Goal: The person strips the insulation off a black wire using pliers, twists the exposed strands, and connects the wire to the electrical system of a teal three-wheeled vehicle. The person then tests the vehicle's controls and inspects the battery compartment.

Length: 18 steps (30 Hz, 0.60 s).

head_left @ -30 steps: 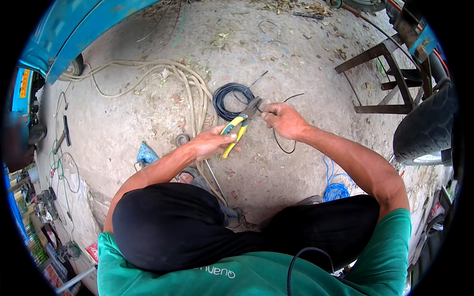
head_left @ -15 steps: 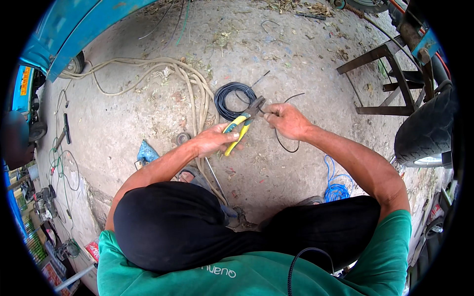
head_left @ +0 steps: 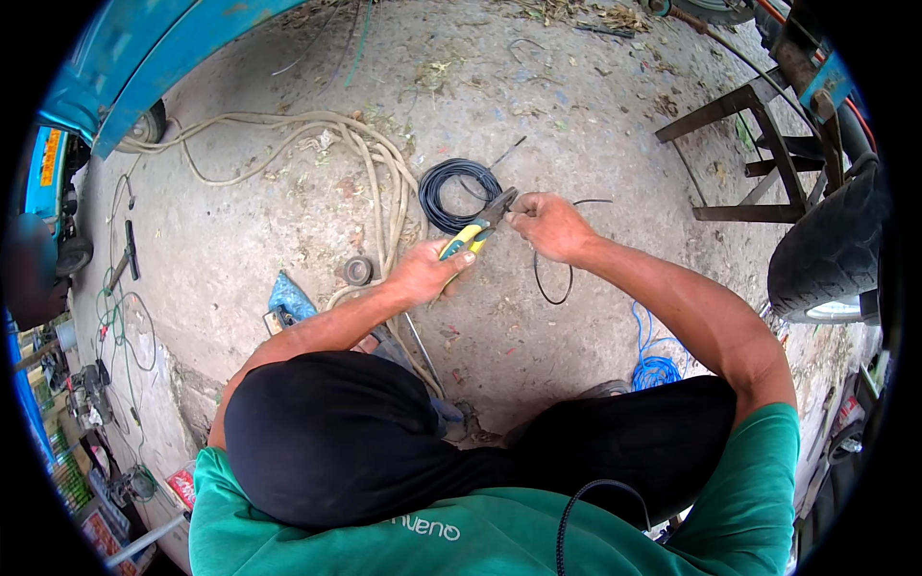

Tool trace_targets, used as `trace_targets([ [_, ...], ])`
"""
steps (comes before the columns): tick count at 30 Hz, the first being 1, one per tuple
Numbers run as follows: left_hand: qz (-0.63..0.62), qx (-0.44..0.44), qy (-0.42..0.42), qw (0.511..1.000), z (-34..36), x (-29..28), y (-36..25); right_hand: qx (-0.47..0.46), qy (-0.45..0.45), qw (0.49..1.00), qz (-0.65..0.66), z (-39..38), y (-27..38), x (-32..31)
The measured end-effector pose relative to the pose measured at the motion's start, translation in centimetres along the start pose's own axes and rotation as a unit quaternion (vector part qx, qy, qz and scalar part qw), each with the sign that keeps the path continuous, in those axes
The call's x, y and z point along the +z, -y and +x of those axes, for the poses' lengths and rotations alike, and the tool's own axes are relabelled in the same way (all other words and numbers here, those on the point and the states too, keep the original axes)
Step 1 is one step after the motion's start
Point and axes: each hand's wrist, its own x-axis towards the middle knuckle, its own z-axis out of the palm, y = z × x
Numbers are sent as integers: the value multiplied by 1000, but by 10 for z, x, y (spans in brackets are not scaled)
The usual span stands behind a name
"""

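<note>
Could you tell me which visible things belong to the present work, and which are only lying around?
In use: yellow-handled pliers in the left hand; thin black wire in the right hand.

Apparently lying about: beige cable or hose; grey roll; blue wire coil; black cable coil, possibly related.

Through my remote view I look down on a stained concrete floor [head_left: 586, 130]; directly on it lie a coil of black cable [head_left: 433, 204], loops of beige hose [head_left: 327, 117], a small round roll [head_left: 357, 263], a blue bag [head_left: 294, 299] and tangled blue wire [head_left: 656, 372].
</note>
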Motion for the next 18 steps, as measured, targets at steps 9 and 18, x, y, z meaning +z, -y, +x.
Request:
trace_targets([
  [9, -36, 18, 81, 996, -9, -9, -2, -31, 58, 998, 24, 3, -17, -13],
  [18, -38, -9, 118, 992, -13, -7, -8, -31, 61, 998, -16, -1, -16, -12],
])
